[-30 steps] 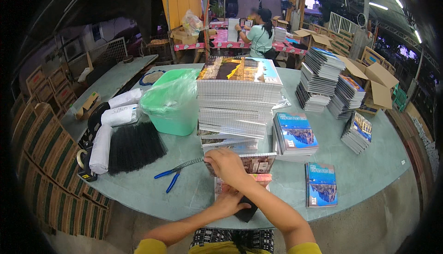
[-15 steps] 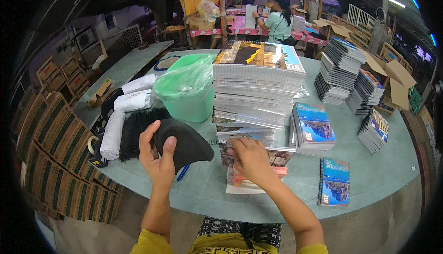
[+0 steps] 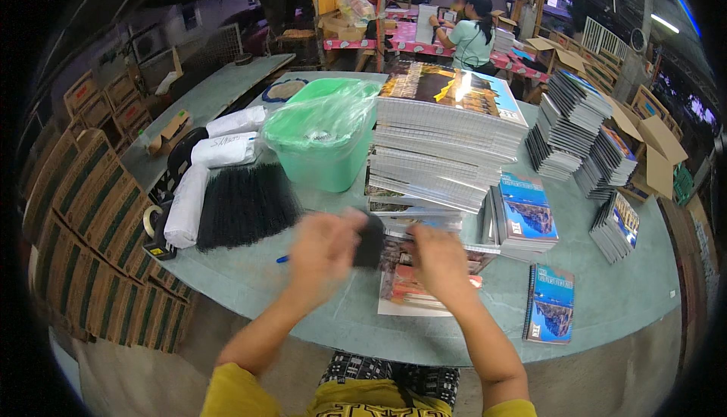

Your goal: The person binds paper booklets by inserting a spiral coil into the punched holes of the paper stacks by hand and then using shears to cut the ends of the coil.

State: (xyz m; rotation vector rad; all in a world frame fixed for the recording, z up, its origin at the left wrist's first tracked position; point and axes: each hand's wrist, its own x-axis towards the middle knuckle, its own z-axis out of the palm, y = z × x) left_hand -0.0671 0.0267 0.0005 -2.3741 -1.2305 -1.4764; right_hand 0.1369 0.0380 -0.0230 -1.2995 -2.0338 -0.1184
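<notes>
Round green table (image 3: 250,281): tall booklet stack (image 3: 447,140), green tub (image 3: 326,144) behind; left hand (image 3: 322,246) pinching black piece (image 3: 371,239), right hand (image 3: 439,262) blurred, grip unclear.

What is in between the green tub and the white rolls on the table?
In the head view, a bundle of black bristly strips lies between the green tub and the lowest white roll. Higher up, the table looks bare.

A black, flat, flexible piece (image 3: 370,240), blurred in motion, is held upright between the left hand (image 3: 322,246) and the right hand (image 3: 439,262), just in front of the tall stack of spiral-bound books (image 3: 447,140). It hangs above loose printed sheets (image 3: 413,284) lying flat at the foot of that stack. Its exact kind cannot be told.
</notes>
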